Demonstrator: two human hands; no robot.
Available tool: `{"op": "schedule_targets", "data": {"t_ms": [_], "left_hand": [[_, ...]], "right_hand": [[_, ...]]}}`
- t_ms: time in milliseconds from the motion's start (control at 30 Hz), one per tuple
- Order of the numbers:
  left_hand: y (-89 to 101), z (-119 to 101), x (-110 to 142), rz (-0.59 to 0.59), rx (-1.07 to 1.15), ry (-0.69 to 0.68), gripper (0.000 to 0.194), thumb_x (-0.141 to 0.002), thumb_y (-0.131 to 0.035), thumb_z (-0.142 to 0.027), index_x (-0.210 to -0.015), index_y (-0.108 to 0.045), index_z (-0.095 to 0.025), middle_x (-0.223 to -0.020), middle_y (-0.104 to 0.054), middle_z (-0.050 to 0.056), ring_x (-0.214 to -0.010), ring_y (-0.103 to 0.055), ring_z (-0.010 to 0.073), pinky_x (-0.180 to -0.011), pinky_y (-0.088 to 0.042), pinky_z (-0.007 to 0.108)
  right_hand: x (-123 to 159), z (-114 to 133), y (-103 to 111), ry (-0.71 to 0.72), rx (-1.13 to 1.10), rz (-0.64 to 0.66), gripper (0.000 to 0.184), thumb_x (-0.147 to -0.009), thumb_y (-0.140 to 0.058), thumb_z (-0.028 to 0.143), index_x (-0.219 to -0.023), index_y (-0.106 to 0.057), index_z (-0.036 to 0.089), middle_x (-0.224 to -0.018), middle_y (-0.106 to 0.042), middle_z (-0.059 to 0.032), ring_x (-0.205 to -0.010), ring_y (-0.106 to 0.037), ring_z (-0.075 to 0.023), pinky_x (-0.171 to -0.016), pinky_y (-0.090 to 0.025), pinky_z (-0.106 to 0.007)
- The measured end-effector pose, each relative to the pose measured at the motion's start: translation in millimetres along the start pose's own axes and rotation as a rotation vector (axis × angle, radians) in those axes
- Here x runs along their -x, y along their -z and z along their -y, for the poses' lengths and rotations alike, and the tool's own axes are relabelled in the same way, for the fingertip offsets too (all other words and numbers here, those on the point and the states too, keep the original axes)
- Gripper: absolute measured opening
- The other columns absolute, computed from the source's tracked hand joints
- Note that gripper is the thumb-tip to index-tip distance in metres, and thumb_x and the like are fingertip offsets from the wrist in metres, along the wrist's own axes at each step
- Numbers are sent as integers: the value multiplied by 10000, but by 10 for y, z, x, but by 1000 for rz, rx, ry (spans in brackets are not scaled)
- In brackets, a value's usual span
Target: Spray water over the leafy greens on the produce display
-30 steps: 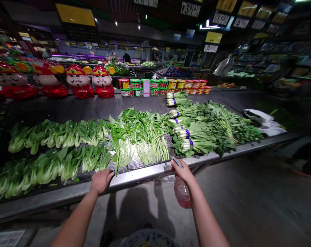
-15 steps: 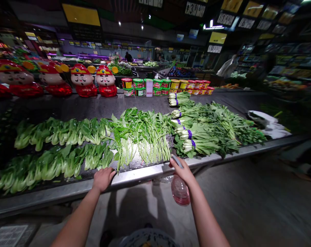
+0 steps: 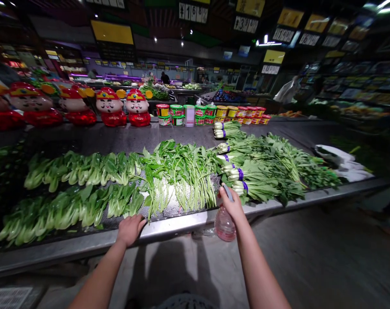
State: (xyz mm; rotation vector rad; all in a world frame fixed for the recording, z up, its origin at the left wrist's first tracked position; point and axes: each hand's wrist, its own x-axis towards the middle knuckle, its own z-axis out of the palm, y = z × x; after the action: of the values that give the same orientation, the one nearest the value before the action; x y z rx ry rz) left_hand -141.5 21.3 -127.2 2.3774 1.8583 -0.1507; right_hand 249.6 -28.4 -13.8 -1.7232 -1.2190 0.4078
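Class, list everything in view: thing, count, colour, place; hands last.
bok choy: two rows, green, left
long-stemmed greens: one spread, green, middle
purple-taped bunches: several, green and white, right of middle
leafy heap: one, green, right
figurines: at least five, red, back left
tubs: many, red, green and yellow, back middle
white bundle: one, white, right end
price signs: several, yellow and white, overhead
display stand: one, dark, centre
metal edge: one, grey, stand's front
spray bottle: one, clear and pink, front centre
left hand: one, at metal edge
right hand: one, gripping spray bottle
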Motion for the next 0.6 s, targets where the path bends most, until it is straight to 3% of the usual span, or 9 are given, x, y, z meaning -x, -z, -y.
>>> {"op": "schedule_targets", "data": {"t_ms": [200, 600], "left_hand": [[-17, 14, -5, -8, 8, -6, 388, -915, -281, -449, -1065, -577, -247, -1063, -645, 58, -1000, -557, 215, -855, -356, 345], [43, -24, 36, 11, 22, 20, 403, -914, -269, -452, -1073, -571, -239, -1106, -637, 56, -1019, -548, 217, -879, -357, 345]], "right_hand": [[-165, -44, 31, -70, 21, 35, 454, -780, -431, 573, -818, -649, 177, -604, -609, -41, -587, -579, -211, -576, -460, -331], [-404, 156, 2, -21, -34, 67, 426, -776, -454, 590, -760, -624, 200, -732, -669, -73, -710, -623, -232, -651, -472, -341]]}}
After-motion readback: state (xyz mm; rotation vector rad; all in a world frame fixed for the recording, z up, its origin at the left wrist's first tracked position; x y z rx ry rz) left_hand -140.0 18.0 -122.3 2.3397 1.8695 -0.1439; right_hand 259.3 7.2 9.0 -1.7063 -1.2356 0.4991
